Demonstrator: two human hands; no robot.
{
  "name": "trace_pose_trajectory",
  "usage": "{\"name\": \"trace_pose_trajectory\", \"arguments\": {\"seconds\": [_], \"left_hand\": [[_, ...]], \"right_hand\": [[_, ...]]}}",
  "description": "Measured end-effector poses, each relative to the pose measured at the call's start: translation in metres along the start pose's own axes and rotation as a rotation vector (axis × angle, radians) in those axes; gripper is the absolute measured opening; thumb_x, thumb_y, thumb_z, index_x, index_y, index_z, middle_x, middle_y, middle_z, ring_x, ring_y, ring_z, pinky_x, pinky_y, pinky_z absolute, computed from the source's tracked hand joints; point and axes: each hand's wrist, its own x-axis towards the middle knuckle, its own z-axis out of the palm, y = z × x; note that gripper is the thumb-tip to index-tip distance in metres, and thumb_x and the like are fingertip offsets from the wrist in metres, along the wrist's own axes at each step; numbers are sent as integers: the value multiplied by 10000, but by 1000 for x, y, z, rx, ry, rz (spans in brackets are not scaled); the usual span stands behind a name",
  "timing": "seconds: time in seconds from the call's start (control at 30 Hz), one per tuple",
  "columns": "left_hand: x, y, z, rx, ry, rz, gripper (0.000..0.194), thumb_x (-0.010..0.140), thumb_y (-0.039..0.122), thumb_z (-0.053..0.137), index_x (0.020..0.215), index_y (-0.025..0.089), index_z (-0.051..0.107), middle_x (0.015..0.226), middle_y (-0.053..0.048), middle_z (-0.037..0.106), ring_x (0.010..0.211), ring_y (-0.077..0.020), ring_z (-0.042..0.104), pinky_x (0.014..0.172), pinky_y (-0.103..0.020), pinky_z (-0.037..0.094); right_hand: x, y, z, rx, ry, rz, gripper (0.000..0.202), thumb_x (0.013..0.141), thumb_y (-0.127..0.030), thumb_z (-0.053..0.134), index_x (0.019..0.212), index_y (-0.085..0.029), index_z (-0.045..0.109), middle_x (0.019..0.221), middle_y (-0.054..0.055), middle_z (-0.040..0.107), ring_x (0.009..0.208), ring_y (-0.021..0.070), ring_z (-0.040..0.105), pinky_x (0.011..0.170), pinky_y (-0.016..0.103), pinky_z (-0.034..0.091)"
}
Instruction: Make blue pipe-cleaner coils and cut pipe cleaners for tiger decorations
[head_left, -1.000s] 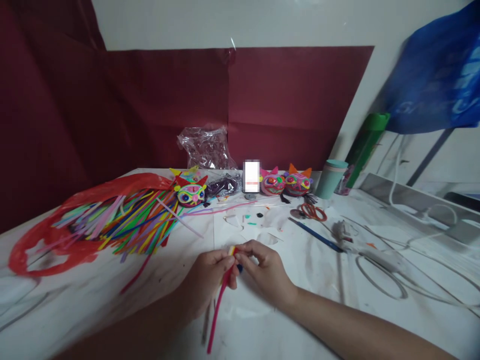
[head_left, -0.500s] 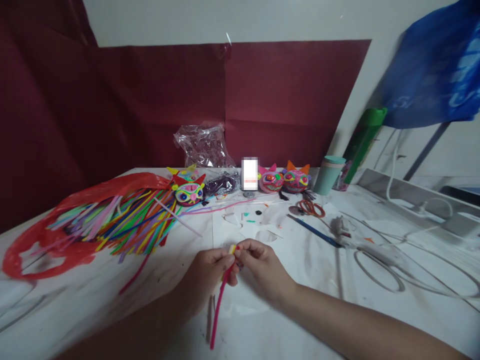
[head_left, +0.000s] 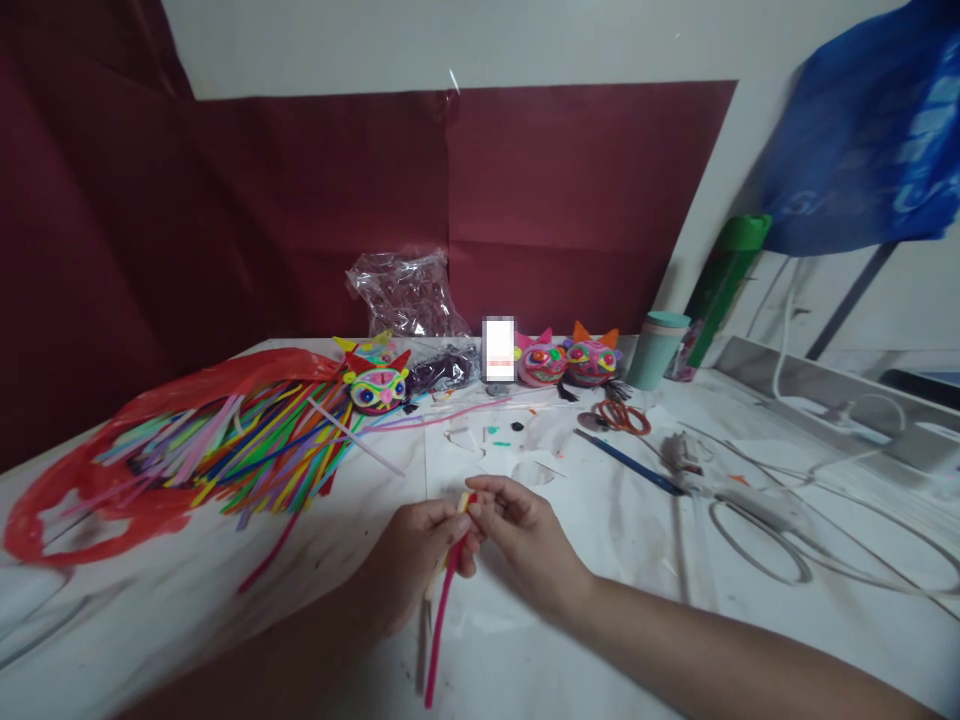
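My left hand [head_left: 412,550] is closed, thumb and fingers pinching a small yellow and red piece [head_left: 468,500] at the lower centre. A long pink fuzzy strip [head_left: 441,640] hangs down from between the hands toward the front. Beside that strip a thin stick-like item [head_left: 421,640] also points down from my left hand. My right hand [head_left: 525,535] meets the left one, its thumb and bent fingers closed on the same small piece. The fingers hide most of the piece.
At left, colourful fuzzy strips [head_left: 262,450] spill from a red plastic bag [head_left: 165,390]. Decorated animal heads [head_left: 592,358] line the back. A blue pen-like tool [head_left: 630,462], a green cup [head_left: 657,350] and looped cables [head_left: 757,545] lie right.
The fingers of my right hand have shifted slightly on the small piece, and more red shows at its top. The pink strip's lower end has moved slightly right and down.
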Motion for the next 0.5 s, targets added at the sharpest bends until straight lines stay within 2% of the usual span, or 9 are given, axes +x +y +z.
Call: {"name": "trace_pose_trajectory", "arguments": {"seconds": [0.1,0.23,0.4,0.5], "left_hand": [[0,-4,-1,-26,-4,-7,263,772,318,523,625,114,600,490,-14,572,488,-111,498,574,-258,352],[2,-4,-2,-86,-3,2,212,757,300,549,668,117,605,576,-14,599,485,-107,512,560,-260,370],[1,2,-1,-56,22,43,188,737,291,568,679,116,605,566,-1,589,472,-101,504,544,-253,372],[1,1,-2,-11,46,59,195,752,289,554,664,121,602,565,-1,592,483,-96,503,551,-246,366]], "right_hand": [[-1,0,-2,-149,-5,-64,231,799,-349,594,943,-169,593,569,-48,552,460,117,584,564,276,451],[-1,-3,-4,-205,-15,-96,318,833,-367,537,1092,-184,563,593,-45,545,503,119,586,594,285,461],[2,-7,-8,-387,-52,-163,236,857,-330,495,953,-188,656,703,2,580,631,123,594,666,280,465],[2,-6,-11,-490,-15,-192,261,867,-294,472,1031,-180,641,738,21,607,711,136,588,702,282,462]]}}
